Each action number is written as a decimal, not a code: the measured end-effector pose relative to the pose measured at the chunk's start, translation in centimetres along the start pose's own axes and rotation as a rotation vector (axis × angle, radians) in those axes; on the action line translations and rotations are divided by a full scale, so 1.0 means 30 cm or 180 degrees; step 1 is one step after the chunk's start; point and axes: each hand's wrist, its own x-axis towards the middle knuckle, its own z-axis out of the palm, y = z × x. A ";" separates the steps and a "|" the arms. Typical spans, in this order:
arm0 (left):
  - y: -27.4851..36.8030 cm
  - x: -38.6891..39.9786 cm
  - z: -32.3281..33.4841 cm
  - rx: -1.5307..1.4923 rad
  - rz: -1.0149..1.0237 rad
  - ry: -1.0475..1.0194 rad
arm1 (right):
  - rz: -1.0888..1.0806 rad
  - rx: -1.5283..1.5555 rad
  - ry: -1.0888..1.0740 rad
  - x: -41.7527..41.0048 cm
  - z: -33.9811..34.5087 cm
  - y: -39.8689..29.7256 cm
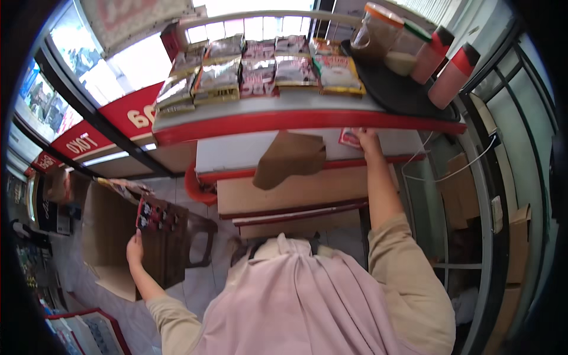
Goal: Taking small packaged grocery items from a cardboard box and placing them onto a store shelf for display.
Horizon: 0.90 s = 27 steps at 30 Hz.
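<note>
My left hand pinches the lower edge of a dark, red-edged patterned pack; whether it is one pack or a strip of sachets is unclear. It is held beside the mouth of an open cardboard box. On the right, my arm reaches under the red-edged top shelf. There my right hand has its fingers on a small red-and-white packet, over the white lower shelf. A folded piece of brown cardboard or paper hangs over that shelf's front edge.
Rows of sachet packs cover the top shelf. A black tray there bears lidded jars and red-capped bottles. Below are an orange-red basin and a brown plastic stool. A glass door frame stands at right.
</note>
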 end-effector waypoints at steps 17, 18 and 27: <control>-0.027 -0.024 0.001 -0.0181 0.0067 0.0262 | 0.0455 -0.2269 -0.0337 0.093 0.007 0.031; -0.019 -0.018 0.003 -0.0205 0.0044 0.0281 | 0.0463 -0.2268 -0.0307 0.097 -0.017 0.036; -0.027 -0.033 -0.003 -0.0096 -0.0063 0.0338 | -0.0860 -0.3707 0.0335 0.097 -0.190 0.009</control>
